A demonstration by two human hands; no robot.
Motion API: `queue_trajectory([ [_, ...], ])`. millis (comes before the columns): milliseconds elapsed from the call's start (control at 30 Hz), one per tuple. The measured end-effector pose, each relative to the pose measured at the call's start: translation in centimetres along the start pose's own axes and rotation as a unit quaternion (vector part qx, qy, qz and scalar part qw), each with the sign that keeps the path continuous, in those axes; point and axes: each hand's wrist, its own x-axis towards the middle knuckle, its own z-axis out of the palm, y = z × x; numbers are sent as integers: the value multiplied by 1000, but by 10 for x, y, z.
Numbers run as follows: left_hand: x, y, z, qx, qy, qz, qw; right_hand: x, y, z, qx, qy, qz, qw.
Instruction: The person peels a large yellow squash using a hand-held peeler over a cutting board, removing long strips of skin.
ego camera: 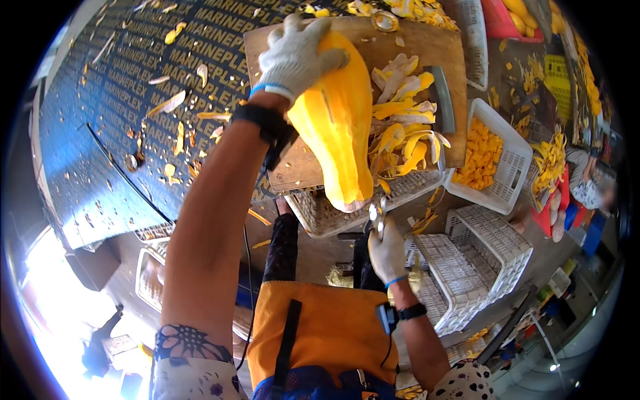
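Note:
A large peeled pumpkin [340, 120], long-necked and orange-yellow, lies on a wooden cutting board [300, 172]. Its narrow end points towards me and juts past the board's near edge. My left hand [302, 57], in a white knit glove, grips the broad far end with fingers spread. Below the narrow end, my right hand [387, 250], also gloved, holds a metal peeler [377, 217], apart from or barely at the pumpkin's tip. Peel strips [405, 115] are heaped to the pumpkin's right. Beside them lies a wide knife blade [442, 100]; its handle is not visible.
Under the board's near edge sits a plastic crate [320, 227]. Another crate [512, 170] holds cut orange cubes [477, 155]. Stacked white crates [465, 270] stand at right. Scraps litter the dark printed tabletop [125, 100]. A person [590, 185] sits at far right.

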Motion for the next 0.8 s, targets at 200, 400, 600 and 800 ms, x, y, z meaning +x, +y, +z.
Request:
queue_trajectory([
  [200,-26,65,24,116,123,-129,977,114,-40,-28,109,43,-66,991],
  [400,-27,57,26,120,124,-137,975,137,-76,-24,114,-92,-44,988],
  [600,-47,8,11,49,100,-91,990,128,-55,-13,179,-97,-54,978],
  [800,-58,3,17,-1,137,-151,979,201,-97,-42,97,8,-170,981],
])
